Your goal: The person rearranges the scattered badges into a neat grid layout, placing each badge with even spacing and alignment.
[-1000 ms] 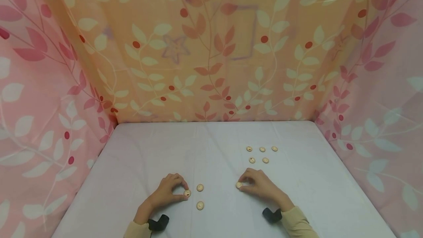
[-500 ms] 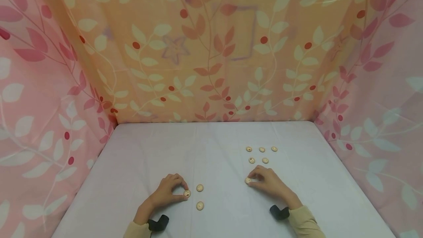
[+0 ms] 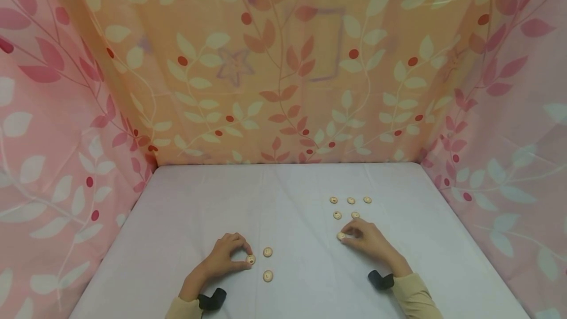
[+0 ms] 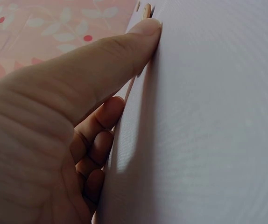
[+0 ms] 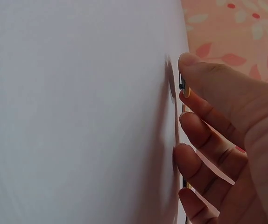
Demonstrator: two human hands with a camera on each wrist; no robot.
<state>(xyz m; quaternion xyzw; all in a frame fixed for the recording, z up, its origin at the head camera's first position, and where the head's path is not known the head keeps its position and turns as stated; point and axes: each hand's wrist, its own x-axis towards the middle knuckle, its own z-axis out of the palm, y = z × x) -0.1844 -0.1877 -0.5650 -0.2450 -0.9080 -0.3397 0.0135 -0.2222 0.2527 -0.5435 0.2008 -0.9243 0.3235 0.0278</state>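
In the head view my left hand pinches a small round wooden disc by its edges between thumb and finger, on the white table. Two similar discs, an upper one and a lower one, lie just right of it. My right hand grips another wooden disc between thumb and fingertips, just below a group of several discs. The right wrist view shows this held disc edge-on with a dark underside, its shadow a little apart from it on the cloth.
A white cloth covers the table. Behind it hangs an orange leaf-patterned curtain, with pink curtains at the left and right. Dark wrist mounts sit on both forearms.
My right hand has carried its disc rightward and away from me, closer to the group of discs. The left hand stays in place on its disc.
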